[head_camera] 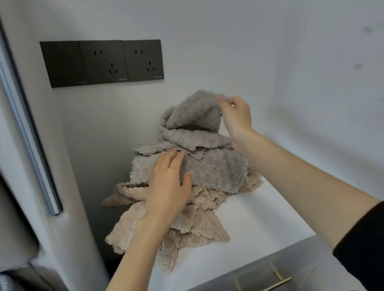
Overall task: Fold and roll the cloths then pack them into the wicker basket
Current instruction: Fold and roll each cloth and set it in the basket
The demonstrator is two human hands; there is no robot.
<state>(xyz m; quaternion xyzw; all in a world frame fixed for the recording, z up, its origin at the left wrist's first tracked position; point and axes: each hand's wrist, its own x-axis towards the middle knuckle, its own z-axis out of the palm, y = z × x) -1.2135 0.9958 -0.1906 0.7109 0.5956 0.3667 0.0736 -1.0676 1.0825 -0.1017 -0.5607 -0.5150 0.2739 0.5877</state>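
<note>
The right hand (235, 113) pinches the top cloth (194, 116); the flat, open left hand (169, 184) should steady the pile (215, 169) while it lifts.

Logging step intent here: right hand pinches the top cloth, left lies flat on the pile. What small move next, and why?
Probably the right hand should lift the top cloth clear while the left hand holds the pile down: its raised edge is already pinched, its lower part drapes on the crumpled pile, and folding needs one cloth apart.
</note>
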